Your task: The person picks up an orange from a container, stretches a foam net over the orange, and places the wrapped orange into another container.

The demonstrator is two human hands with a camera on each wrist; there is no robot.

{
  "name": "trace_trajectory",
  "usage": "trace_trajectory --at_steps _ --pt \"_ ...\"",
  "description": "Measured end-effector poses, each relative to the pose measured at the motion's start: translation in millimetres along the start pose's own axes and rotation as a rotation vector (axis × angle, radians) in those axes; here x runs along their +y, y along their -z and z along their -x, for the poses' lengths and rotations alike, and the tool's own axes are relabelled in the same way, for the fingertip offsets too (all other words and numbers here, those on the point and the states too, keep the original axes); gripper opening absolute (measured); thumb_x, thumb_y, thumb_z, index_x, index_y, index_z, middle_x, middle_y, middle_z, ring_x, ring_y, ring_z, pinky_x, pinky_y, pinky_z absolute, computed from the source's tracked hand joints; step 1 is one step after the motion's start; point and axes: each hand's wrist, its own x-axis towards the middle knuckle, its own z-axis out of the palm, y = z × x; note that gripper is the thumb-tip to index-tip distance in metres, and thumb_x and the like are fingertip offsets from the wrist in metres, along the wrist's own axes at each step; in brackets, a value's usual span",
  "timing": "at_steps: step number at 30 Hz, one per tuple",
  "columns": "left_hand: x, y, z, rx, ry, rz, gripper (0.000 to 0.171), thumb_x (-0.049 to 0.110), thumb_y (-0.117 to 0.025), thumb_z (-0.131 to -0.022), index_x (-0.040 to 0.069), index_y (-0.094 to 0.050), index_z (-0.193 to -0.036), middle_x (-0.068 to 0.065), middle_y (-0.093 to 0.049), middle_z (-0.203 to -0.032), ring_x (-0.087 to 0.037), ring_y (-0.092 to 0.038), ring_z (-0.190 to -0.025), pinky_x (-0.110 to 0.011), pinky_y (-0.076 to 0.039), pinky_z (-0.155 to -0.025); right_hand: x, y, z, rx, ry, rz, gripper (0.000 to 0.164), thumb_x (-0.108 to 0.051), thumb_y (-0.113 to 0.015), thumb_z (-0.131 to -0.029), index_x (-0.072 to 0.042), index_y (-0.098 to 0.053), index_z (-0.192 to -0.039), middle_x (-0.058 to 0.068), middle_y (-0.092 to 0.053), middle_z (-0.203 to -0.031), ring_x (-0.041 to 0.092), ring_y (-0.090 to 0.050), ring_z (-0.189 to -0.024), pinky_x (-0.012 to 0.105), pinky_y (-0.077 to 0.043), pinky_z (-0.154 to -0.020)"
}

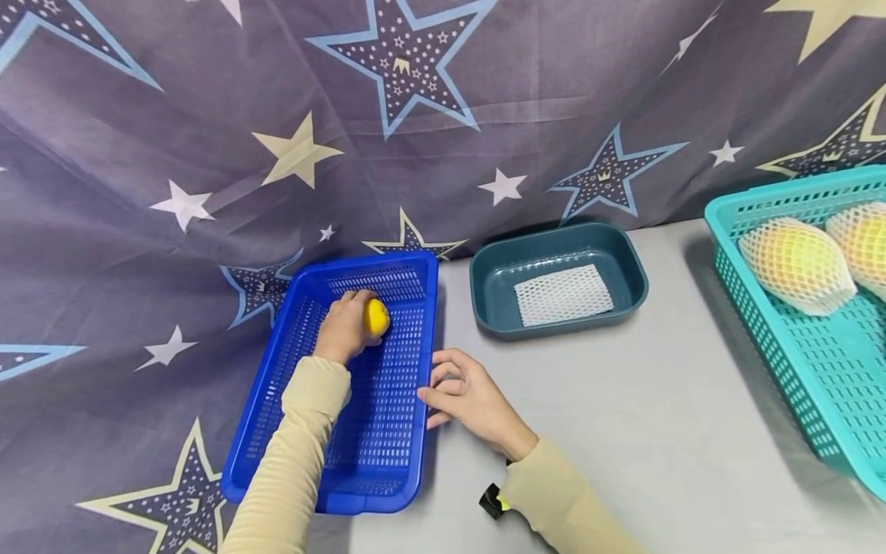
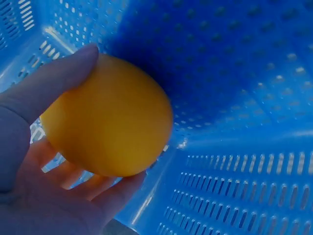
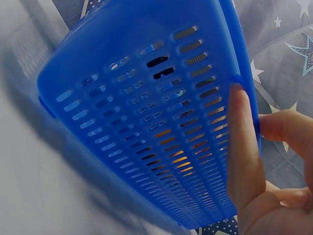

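Observation:
Inside a blue plastic basket (image 1: 416,446) with slotted walls, my left hand (image 1: 344,327) holds a smooth, round yellow-orange fruit (image 1: 376,318). The left wrist view shows the thumb lying over the fruit (image 2: 115,117) and the fingers curled beneath it, near the basket wall (image 2: 230,191). My right hand (image 1: 477,396) pinches the right rim of the basket between thumb and fingers. From the right wrist, one finger lies along the outer side of the basket (image 3: 146,107), with the thumb at the rim. Yellow patches show through the slots there.
A dark teal tray (image 1: 484,296) behind my right hand holds a flat white foam net (image 1: 564,295). At the far right, a turquoise basket (image 1: 768,335) contains fruits in white foam nets (image 1: 796,261). Star-patterned cloth (image 1: 443,185) rises behind the pale table (image 1: 664,400).

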Motion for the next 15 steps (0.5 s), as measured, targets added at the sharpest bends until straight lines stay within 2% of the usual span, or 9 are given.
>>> trace_trajectory --at_steps 8,15 --pt "1.9 -1.4 1.0 -0.004 0.044 0.018 0.078 0.01 -0.089 -0.071 0.007 -0.051 -0.139 -0.022 -0.05 -0.139 -0.045 -0.048 -0.125 -0.062 -0.045 -0.1 0.5 1.0 0.9 0.009 -0.006 -0.005 0.048 0.001 -0.067 -0.091 0.004 -0.042 -0.131 0.009 -0.054 -0.095 0.016 -0.064 -0.078 0.041 -0.062 -0.066" --pt "0.7 5.2 7.0 0.068 0.021 0.035 0.073 0.013 -0.089 -0.07 0.005 -0.054 -0.134 -0.024 -0.054 -0.133 -0.046 -0.051 -0.119 -0.062 -0.047 -0.094 -0.1 1.5 1.4 0.004 0.007 0.0 0.05 0.0 -0.067 -0.091 0.005 -0.041 -0.134 0.009 -0.054 -0.096 0.016 -0.064 -0.078 0.041 -0.062 -0.067"
